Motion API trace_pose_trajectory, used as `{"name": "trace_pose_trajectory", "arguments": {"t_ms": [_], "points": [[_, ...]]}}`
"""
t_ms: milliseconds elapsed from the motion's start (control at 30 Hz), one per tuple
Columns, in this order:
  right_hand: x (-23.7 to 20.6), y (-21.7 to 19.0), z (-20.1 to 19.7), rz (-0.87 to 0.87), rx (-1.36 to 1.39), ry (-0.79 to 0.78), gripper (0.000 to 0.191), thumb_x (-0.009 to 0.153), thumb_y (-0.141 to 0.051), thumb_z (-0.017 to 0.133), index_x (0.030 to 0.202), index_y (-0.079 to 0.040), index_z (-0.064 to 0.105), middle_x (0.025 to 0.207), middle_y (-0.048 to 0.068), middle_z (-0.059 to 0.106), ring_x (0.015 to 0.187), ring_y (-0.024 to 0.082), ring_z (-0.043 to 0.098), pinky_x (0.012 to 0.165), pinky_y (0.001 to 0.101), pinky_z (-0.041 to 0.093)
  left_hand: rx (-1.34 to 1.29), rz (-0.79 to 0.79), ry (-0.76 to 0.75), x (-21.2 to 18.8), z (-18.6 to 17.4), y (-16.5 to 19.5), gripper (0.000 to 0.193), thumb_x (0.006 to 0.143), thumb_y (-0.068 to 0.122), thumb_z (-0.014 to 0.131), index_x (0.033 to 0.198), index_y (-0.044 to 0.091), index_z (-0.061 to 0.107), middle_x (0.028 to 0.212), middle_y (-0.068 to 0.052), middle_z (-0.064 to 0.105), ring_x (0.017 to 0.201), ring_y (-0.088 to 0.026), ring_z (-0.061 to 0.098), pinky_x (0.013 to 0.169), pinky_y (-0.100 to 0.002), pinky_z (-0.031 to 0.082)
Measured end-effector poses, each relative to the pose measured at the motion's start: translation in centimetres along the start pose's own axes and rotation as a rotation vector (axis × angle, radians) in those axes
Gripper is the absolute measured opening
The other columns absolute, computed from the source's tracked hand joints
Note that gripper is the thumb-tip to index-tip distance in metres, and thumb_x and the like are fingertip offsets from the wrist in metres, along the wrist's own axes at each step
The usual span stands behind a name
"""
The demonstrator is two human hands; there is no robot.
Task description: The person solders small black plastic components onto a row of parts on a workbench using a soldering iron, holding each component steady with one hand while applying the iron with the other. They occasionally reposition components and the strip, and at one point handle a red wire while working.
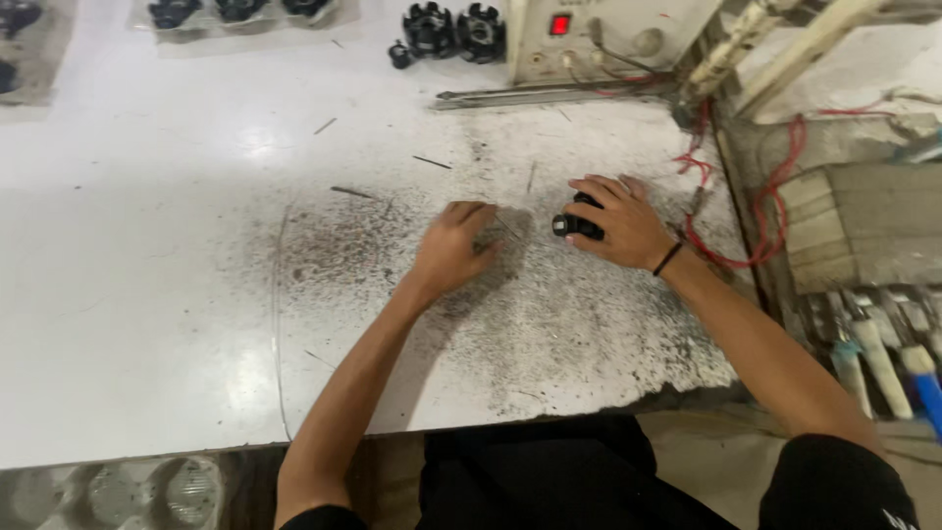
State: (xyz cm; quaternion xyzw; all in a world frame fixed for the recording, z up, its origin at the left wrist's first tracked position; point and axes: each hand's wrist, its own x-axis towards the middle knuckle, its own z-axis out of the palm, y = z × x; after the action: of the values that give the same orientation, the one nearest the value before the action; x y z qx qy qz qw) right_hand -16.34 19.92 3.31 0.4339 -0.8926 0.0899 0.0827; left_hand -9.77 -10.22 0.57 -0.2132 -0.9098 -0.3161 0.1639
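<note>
As seen, R hand (622, 222) over black part (577, 226)

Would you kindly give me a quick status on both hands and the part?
Right hand cupped over black part on the table. Left hand curled on the tabletop, contents unclear. Thin metal pins scattered nearby.

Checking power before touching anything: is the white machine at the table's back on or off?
On: the white machine shows a lit red indicator.
</note>
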Motion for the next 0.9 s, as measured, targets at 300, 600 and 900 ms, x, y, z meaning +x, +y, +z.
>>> {"name": "trace_pose_trajectory", "arguments": {"t_ms": [300,600,900], "points": [[-3.6,1.8,-3.5,0.067,-0.025,0.043,0.055,0.087,-0.046,0.073,0.130,-0.013,0.063,0.153,0.011,0.050,0.143,0.034,0.043,0.112,0.0591,0.032,-0.120,-0.010,-0.131,7.1,8.8,7.8,0.040,0.083,0.024,0.081,0.119,0.011,0.070,0.104,-0.014,0.073,0.093,-0.036,0.072,0.080,-0.046,0.060],[-6.7,-2.4,-0.7,0.272,-0.333,0.253,0.036,0.085,-0.021,0.080,0.117,-0.008,0.071,0.112,0.007,0.061,0.109,0.026,0.061,0.096,0.0489,0.043,-0.191,-0.181,-0.181,4.5,5.9,3.0,0.041,0.083,0.015,0.071,0.123,0.010,0.064,0.104,-0.016,0.071,0.084,-0.033,0.075,0.074,-0.043,0.064],[-6.1,-7.4,-0.3,0.359,0.423,0.317,0.032,0.081,-0.013,0.085,0.107,-0.003,0.072,0.104,0.010,0.067,0.078,0.023,0.071,0.065,0.0321,0.058,-0.134,-0.118,-0.191,5.7,4.1,1.9,0.031,0.074,0.016,0.079,0.100,0.006,0.067,0.087,-0.020,0.074,0.084,-0.041,0.072,0.078,-0.049,0.058]]}}
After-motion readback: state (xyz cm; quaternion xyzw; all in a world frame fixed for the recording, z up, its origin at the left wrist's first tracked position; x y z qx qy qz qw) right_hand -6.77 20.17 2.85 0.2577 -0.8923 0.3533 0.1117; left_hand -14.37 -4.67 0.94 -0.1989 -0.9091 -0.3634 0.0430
